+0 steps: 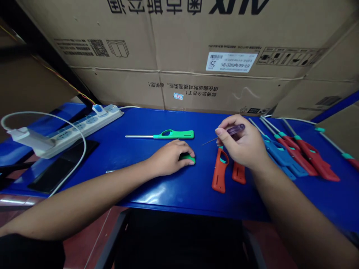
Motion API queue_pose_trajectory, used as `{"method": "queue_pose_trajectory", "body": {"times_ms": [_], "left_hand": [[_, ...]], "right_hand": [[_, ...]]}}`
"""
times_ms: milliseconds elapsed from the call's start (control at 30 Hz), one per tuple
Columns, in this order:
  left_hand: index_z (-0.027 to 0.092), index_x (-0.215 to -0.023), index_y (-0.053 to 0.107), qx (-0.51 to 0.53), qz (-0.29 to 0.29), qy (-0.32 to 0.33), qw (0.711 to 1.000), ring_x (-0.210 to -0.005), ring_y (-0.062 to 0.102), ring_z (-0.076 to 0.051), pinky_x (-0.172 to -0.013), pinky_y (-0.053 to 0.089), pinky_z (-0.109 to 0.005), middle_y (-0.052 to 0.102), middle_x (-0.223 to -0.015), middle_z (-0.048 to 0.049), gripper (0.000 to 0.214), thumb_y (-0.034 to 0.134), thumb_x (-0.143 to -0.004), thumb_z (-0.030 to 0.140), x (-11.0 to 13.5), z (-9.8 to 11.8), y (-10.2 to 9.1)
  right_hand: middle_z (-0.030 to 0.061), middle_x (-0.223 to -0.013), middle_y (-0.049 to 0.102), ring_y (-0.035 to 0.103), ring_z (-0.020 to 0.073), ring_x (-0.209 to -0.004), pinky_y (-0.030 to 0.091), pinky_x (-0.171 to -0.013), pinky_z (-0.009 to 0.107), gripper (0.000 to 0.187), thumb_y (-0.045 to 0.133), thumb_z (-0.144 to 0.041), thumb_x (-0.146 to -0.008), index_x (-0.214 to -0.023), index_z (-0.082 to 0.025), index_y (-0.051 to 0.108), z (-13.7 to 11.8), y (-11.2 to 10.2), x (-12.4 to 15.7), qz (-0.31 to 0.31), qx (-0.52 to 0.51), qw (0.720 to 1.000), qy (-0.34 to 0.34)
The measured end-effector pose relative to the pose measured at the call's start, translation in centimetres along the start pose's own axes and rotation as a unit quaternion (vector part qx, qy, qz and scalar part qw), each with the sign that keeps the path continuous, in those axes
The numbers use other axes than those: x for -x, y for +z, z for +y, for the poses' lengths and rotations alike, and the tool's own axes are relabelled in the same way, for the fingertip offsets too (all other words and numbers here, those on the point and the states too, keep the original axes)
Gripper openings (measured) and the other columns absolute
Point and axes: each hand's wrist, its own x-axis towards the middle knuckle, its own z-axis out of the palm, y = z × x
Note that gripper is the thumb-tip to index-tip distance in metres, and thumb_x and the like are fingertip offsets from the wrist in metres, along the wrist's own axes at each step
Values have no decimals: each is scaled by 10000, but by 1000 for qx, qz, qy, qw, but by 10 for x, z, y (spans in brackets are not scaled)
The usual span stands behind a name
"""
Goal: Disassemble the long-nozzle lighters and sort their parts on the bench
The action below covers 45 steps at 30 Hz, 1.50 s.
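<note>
Stacked cardboard boxes point(179, 56) with printed labels close off the whole 12 o'clock side of the view. In front of them lies the blue surface point(174, 194), which carries everything else. At 9 o'clock on it rests a white power strip point(81, 127) with a white cable looping toward the near edge, and a flat black device point(56, 168) lies just beside the strip at its 6 o'clock. At 3 o'clock, a row of blue lighters point(283, 157) and red lighters point(316, 160) lies side by side, nozzles pointing to 11 o'clock. The left hand point(171, 158) rests palm down near the centre, its grip clenched over a covered green lighter point(188, 158); only the green end shows past the fingertips at 3 o'clock. A second green lighter point(174, 134) lies free at 12 o'clock from that hand, nozzle pointing to 9 o'clock. The right hand point(244, 145) is raised above two orange lighters point(219, 172), which lie on the surface at its 6 o'clock. Its grip grasps a purple-handled screwdriver point(235, 129), the thin shaft pointing to 8 o'clock, with the tip clear of the left hand.
</note>
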Motion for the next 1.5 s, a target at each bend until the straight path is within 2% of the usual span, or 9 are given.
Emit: {"method": "queue_pose_trajectory", "body": {"times_ms": [133,267,467,667,1067,1133,1233,1400,1500], "left_hand": [[187,-942,700,25,1,-31,999,-1037,610,-209,-967,481,-373,679,-1023,-57,139,735,-853,288,-3,-1,1],[176,-938,682,36,-14,-51,998,-1028,590,-203,-964,477,-369,638,-1031,-60,142,738,-848,270,-4,0,1],[184,-950,634,23,-49,-64,996,-1058,551,-224,-983,459,-406,613,-1036,-59,141,698,-875,286,-5,-1,1],[182,-948,614,18,-63,-67,996,-1060,533,-229,-984,446,-400,600,-1037,-61,148,686,-880,292,-7,-2,0],[178,-945,611,30,-74,-87,993,-1069,523,-225,-978,425,-367,600,-1043,-55,145,684,-882,287,-9,1,-2],[172,-942,610,27,-74,-87,993,-1069,523,-224,-979,425,-365,603,-1048,-60,143,680,-880,281,-9,2,-2],[168,-955,612,18,-78,-84,993,-1054,525,-226,-963,437,-369,603,-1048,-68,147,670,-878,279,-8,1,-2],[177,-932,626,-6,-86,-70,994,-1045,523,-221,-979,437,-397,602,-1041,-60,120,636,-895,291,-10,-4,2],[175,-920,635,-20,-95,-63,993,-1031,517,-218,-977,432,-395,592,-1009,-56,136,627,-906,309,-12,-4,3]], "right_hand": [[-14,-723,645,681,207,-618,536,-587,346,304,676,-455,-855,-996,-274,478,-1,1,3,-8,-10,1000,-4],[1,-762,670,677,195,-647,507,-602,323,282,703,-438,-837,-888,-258,491,-8,1,9,-39,72,996,-46],[-12,-646,660,619,157,-571,449,-563,282,221,583,-429,-925,-818,-249,513,-17,2,11,-133,112,982,-68],[-10,-640,655,591,138,-555,404,-550,263,232,549,-426,-936,-815,-230,529,-18,11,10,-166,132,974,-80],[-28,-619,624,553,111,-528,364,-531,232,244,540,-419,-943,-806,-217,536,-17,12,10,-163,170,963,-129],[-24,-586,601,541,124,-512,318,-516,249,304,529,-480,-943,-798,-213,554,-23,13,13,-159,236,943,-173],[-4,-555,588,540,157,-504,240,-515,288,396,469,-555,-960,-800,-211,586,-38,17,18,-179,367,884,-230],[51,-850,710,639,200,-723,339,-603,300,170,450,-232,-958,-1020,-206,606,-65,17,19,-285,414,831,-239],[96,-981,718,657,244,-832,371,-636,317,284,494,-240,-915,-1183,-193,575,-72,12,15,-312,428,803,-273]]}}
